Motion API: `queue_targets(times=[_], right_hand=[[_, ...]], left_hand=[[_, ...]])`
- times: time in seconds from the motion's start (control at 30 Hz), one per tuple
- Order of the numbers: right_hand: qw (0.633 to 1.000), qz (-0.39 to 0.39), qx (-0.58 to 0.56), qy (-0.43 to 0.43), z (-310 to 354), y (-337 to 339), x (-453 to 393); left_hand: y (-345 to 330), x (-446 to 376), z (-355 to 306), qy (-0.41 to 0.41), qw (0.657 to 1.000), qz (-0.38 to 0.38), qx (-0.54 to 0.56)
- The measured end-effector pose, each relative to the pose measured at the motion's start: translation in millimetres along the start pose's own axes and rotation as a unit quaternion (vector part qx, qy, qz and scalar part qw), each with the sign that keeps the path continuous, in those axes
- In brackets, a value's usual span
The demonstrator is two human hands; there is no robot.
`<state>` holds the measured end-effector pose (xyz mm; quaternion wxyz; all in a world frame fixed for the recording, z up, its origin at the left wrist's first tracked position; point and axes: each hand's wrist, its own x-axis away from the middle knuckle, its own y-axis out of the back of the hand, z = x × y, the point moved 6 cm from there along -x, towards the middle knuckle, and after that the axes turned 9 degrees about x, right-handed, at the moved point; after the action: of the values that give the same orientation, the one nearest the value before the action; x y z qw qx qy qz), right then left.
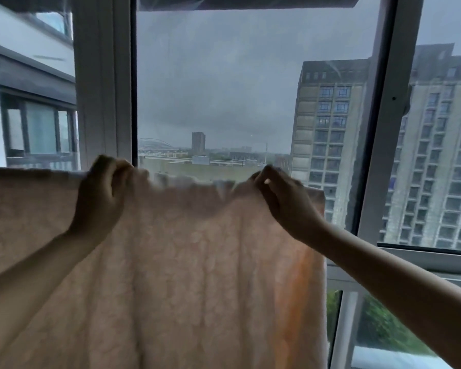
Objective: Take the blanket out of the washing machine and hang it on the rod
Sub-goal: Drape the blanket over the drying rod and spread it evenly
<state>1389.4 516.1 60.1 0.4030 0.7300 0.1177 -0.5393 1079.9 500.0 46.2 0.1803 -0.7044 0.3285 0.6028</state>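
Observation:
A pale pink, fluffy blanket (pixel 186 275) hangs spread out in front of the window and fills the lower left and middle of the head view. My left hand (pixel 101 193) pinches its top edge left of centre. My right hand (pixel 282 198) pinches the same edge further right, near the blanket's right side. Between my hands the top edge sags a little. The rod is hidden by the blanket, and the washing machine is out of view.
A large window (pixel 224 89) with white frames (pixel 104 83) stands right behind the blanket, with tall buildings and grey sky outside. A white sill and lower frame (pixel 410 262) run along the right, below my right forearm.

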Motion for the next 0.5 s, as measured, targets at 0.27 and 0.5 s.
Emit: queue_targets(times=[0.27, 0.5], right_hand=[[0.982, 0.076, 0.160, 0.062, -1.4, -28.0, 7.0], [0.984, 0.090, 0.135, 0.078, 36.2, -64.0, -28.2]], left_hand=[[-17.2, 23.0, 14.5, -0.090, 0.978, 0.137, -0.130], [4.6, 4.7, 33.5, -0.010, 0.995, 0.086, -0.050]])
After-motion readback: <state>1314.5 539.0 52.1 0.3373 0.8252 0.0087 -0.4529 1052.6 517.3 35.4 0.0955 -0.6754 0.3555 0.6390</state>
